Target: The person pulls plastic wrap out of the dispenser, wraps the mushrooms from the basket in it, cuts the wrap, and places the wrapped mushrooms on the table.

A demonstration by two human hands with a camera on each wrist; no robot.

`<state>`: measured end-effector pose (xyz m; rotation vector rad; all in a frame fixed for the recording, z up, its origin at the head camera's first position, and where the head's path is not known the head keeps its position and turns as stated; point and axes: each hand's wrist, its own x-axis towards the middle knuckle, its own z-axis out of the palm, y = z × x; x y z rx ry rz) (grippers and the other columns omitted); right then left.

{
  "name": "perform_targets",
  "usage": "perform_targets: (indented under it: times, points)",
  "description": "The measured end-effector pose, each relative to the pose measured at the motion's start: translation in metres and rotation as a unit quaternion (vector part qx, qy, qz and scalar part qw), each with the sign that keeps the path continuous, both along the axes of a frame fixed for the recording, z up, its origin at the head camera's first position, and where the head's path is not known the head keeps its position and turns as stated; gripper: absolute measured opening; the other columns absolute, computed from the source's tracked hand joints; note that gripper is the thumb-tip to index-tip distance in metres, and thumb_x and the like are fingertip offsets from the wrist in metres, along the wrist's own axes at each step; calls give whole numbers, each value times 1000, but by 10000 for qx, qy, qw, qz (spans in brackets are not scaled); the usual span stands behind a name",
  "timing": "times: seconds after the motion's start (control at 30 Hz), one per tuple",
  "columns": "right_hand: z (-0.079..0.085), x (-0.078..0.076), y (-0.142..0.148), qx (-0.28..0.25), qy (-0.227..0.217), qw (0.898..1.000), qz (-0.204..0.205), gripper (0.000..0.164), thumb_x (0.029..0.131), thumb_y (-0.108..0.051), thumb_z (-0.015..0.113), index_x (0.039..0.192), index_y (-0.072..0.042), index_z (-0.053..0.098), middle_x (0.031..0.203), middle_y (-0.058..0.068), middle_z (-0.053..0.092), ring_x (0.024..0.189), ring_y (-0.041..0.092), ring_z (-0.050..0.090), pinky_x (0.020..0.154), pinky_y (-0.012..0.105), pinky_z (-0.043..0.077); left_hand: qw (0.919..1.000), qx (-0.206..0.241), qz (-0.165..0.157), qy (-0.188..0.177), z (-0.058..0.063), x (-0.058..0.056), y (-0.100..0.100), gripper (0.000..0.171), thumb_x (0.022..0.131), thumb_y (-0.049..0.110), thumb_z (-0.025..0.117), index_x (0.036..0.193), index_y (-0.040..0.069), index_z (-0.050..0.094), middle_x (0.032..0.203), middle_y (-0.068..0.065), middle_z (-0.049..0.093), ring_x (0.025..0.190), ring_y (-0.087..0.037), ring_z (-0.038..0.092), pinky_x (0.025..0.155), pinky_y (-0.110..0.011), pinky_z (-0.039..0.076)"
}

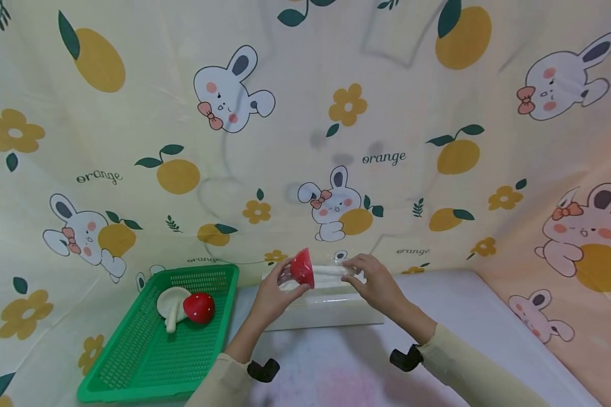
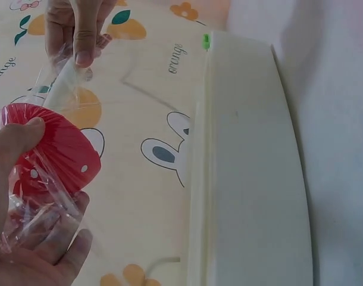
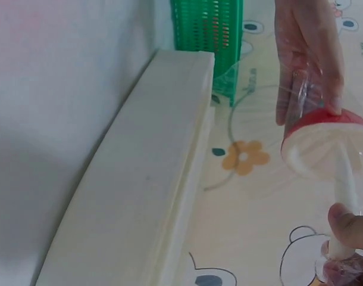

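Note:
A toy mushroom point(image 1: 302, 268) with a white-dotted red cap and a white stem is held up sideways, wrapped in clear plastic film point(image 2: 50, 229). My left hand point(image 1: 279, 289) grips the cap through the film, thumb on its near side. With thumb and fingers, my right hand point(image 1: 379, 282) pinches the far end of the stem point(image 3: 343, 179), film bunched about it. The right wrist view shows the cap's pale underside. Below and behind the mushroom stands a long white box point(image 1: 331, 312), which looks like a film dispenser; a small green piece point(image 2: 206, 41) sits on its edge.
A green basket point(image 1: 153, 362) on the left holds two more toy mushrooms: one shows its pale underside and stem point(image 1: 172, 311), the other its red cap point(image 1: 199, 308). The white table point(image 1: 438, 299) meets a patterned cloth point(image 1: 285, 152) behind and at the right.

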<state>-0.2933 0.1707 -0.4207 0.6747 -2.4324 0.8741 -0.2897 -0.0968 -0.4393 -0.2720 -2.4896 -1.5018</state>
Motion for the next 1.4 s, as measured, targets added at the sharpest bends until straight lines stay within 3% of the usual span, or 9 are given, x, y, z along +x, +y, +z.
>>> perform_targets:
  times: [0.33, 0.7, 0.93, 1.4]
  points:
    - [12, -6, 1, -65, 90, 9999, 14, 38, 90, -9, 87, 126, -7, 77, 115, 6, 74, 102, 24, 65, 83, 41, 61, 9998, 182, 103, 69, 14, -5, 7, 79, 90, 25, 90, 158, 15, 50, 151, -15, 61, 141, -40, 57, 103, -51, 57]
    - [25, -8, 5, -194, 226, 9995, 82, 37, 92, -10, 86, 128, -7, 77, 115, 7, 74, 95, 22, 62, 79, 34, 58, 9988, 465, 65, 113, 27, -5, 12, 80, 91, 24, 90, 159, 17, 49, 157, -12, 56, 146, -39, 52, 107, -51, 54]
    - [33, -13, 6, -328, 322, 9989, 94, 35, 92, -8, 86, 127, -8, 77, 117, 8, 75, 93, 23, 62, 78, 46, 62, 9983, 543, -98, 206, 37, -6, 10, 79, 92, 22, 89, 159, 19, 48, 159, -12, 55, 147, -40, 51, 108, -56, 52]
    - [48, -11, 4, -391, 505, 9979, 109, 37, 92, -7, 86, 127, -6, 77, 112, 10, 74, 92, 23, 62, 76, 29, 58, 9971, 597, -50, 469, 53, -4, 12, 79, 91, 21, 89, 159, 19, 49, 158, -10, 55, 146, -37, 52, 112, -54, 50]
